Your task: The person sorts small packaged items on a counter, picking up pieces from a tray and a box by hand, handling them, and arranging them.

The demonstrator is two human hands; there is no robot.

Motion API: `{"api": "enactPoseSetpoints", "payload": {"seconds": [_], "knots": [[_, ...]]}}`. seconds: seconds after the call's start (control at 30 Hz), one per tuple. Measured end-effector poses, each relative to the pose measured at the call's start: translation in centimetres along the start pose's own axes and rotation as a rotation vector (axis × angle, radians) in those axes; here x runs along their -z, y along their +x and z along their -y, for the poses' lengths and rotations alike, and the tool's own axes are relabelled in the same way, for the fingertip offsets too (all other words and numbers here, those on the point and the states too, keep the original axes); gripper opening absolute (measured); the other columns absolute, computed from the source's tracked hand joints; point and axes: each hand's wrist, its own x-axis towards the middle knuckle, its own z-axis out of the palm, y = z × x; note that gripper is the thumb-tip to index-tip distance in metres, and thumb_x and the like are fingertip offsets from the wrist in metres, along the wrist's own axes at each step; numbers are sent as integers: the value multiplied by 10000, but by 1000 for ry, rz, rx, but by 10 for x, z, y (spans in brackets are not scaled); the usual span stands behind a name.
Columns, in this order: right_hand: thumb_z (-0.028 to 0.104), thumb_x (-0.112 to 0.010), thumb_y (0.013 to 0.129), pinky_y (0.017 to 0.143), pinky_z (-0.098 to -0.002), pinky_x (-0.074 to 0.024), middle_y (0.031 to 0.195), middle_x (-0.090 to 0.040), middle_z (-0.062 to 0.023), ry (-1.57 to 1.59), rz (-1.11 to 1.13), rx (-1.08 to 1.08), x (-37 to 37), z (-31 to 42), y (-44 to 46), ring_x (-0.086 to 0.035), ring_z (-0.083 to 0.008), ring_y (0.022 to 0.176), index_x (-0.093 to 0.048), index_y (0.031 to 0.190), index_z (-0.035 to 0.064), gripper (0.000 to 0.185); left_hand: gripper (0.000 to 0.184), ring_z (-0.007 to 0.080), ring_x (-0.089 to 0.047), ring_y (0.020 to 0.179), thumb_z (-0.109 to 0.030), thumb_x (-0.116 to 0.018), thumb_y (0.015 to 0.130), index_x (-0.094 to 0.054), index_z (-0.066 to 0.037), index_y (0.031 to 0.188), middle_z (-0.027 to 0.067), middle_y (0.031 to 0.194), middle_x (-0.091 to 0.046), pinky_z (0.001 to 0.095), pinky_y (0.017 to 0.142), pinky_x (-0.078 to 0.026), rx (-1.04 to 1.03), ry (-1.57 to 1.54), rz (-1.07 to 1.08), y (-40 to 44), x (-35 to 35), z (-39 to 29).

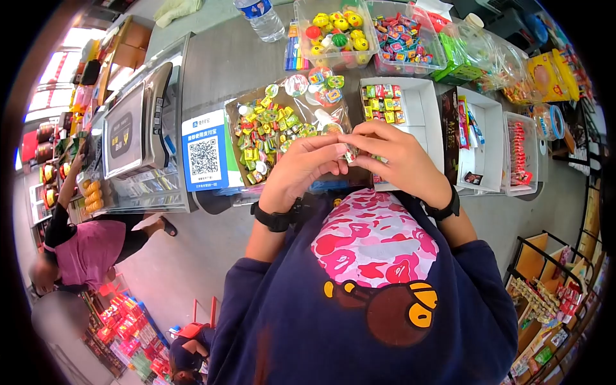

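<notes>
My left hand (300, 163) and my right hand (399, 156) meet in front of my chest. Both pinch a small shiny wrapped piece (350, 154) between their fingertips; it looks like a candy, but the fingers cover much of it. Beyond my left hand lies an open clear bag of small yellow-green wrapped candies (266, 128), with several round-topped small tubs (296, 85) at its far end. Past my right hand stands a white box (420, 106), with rows of small wrapped candies (383, 102) along its left side.
On the left, a blue payment-code sign (204, 151) stands near a screen terminal (131, 131). At the back are a water bottle (262, 20), a tub of yellow toys (335, 33) and a tub of wrapped sweets (408, 40). A person (90, 250) reaches toward shelves at left.
</notes>
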Motion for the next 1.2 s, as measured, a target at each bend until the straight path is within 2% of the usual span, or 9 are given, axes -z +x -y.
{"api": "enactPoseSetpoints", "payload": {"seconds": [0.1,0.2,0.23,0.37,0.47,0.8,1.03,1.1,1.2], "knots": [[82,-704,806,744,-314,-518,1063,-592,-97,5,-10,-8,3,1,-1,-630,-239,869,-639,1160,36,362,279,123,-632,800,-118,-643,919,-621,54,1138,67,945,-651,237,735,-521,62,-71,60,3,1,3],[77,-718,802,724,-300,-517,1071,-587,-91,113,-73,-200,-1,1,-5,-640,-197,816,-649,1139,24,348,306,134,-637,846,-93,-663,899,-601,40,1168,78,996,-646,242,754,-522,-12,-109,70,7,2,11],[75,-723,804,713,-300,-519,1072,-584,-88,59,-107,-181,-2,1,-5,-644,-170,779,-650,1131,19,340,361,144,-638,884,-55,-683,872,-576,26,1207,83,1032,-636,250,778,-525,-91,-77,19,4,-2,11],[73,-719,804,713,-302,-519,1058,-591,-91,46,-157,-236,-5,8,-7,-647,-181,790,-652,1127,19,334,567,173,-629,1000,52,-724,794,-499,-19,1309,98,1133,-601,280,849,-530,-289,-40,-90,7,-6,22],[73,-716,803,714,-310,-517,1022,-602,-90,71,-142,-244,-6,11,-7,-648,-199,813,-656,1122,19,329,613,182,-621,1035,92,-726,768,-481,-17,1320,104,1165,-585,294,883,-529,-310,26,-106,7,-4,23],[74,-711,773,707,-328,-509,931,-589,-83,-102,-117,-193,-19,15,-13,-622,-238,820,-667,1082,28,315,526,187,-616,1033,115,-706,770,-491,-28,1228,72,1165,-508,292,862,-540,-188,-26,-45,2,-2,28],[45,-681,761,717,-361,-498,920,-556,-91,-160,-60,-213,-30,13,-21,-601,-264,829,-649,1026,22,267,422,139,-625,973,120,-661,802,-491,-16,1164,37,1134,-493,259,856,-527,-123,53,-16,-3,-2,32],[42,-678,764,719,-362,-498,929,-558,-92,-156,-40,-214,-29,12,-22,-603,-268,831,-646,1028,20,267,365,70,-582,835,117,-655,809,-515,-22,1116,30,1118,-506,227,781,-501,-61,140,-40,-5,-10,26],[35,-678,763,720,-367,-501,942,-563,-95,-95,-3,-239,-27,12,-23,-607,-280,842,-639,1032,14,272,348,95,-603,863,110,-659,812,-521,-13,1107,42,1124,-515,245,791,-507,-63,108,-10,-5,-10,25]]}}
